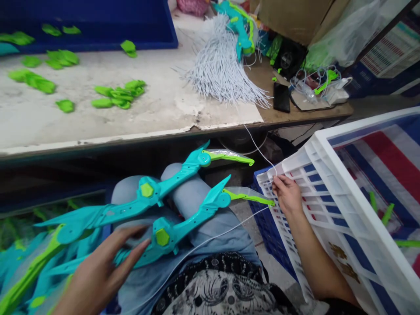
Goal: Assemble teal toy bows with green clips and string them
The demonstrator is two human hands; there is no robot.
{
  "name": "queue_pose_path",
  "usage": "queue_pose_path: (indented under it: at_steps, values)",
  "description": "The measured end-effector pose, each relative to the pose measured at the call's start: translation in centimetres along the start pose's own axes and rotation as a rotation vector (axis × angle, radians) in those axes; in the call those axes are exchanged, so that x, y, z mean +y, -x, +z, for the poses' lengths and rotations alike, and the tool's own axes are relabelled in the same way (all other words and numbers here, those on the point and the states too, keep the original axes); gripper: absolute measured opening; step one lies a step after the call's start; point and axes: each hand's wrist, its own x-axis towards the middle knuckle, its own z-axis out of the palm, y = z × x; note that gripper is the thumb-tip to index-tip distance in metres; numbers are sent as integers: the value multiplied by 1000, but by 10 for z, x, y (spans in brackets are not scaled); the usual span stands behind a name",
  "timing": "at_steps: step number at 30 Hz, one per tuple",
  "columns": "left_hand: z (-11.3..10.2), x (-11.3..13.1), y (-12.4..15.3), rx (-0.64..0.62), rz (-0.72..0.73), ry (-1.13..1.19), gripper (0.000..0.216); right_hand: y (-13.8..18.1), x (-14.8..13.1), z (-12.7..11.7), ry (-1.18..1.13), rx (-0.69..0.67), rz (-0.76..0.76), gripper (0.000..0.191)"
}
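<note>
Two turquoise toy bows with lime-green curved ends lie across my lap: a farther toy bow (177, 181) and a nearer toy bow (193, 225). My left hand (101, 262) is at the nearer bow's left part, thumb and fingers apart; whether it touches the bow I cannot tell. My right hand (288, 192) pinches a thin white string (259, 151) just above the nearer bow's right tip. That string rises toward the table edge. Another length of white string (213, 238) runs from the bow's tip down across my lap to the left.
A bundle of white strings (219, 65) lies on the table (157, 116) beside green pieces (120, 94) and a blue bin (98, 26). A black phone (281, 97) lies farther right. At my right stands a white crate (315, 153); more turquoise bows (19, 262) fill the left side.
</note>
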Motion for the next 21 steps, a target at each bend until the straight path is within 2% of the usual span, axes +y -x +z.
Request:
queue_pose_path:
  at_steps: [2,4,6,9,11,14,17,21]
  values:
    - [14,38,-36,-70,67,46,42,-13,-6,18,52,3,-110,29]
    - [29,66,-59,-241,123,108,46,-24,-10,33,161,-4,-257,24]
    - [40,79,-69,-362,136,142,47,-30,-12,41,287,-40,-387,20]
    - [42,81,-73,-474,91,160,42,-35,-14,46,461,-90,-499,19]
    - [41,84,-80,-481,67,186,38,-38,-15,46,539,-112,-537,19]
    - [47,101,-105,-387,66,291,36,-42,-16,47,611,-141,-590,20]
    - [70,124,-137,-398,12,487,33,-44,-19,50,668,-174,-624,20]
    - [113,147,-171,-462,-207,813,25,-44,-24,53,703,-224,-661,19]
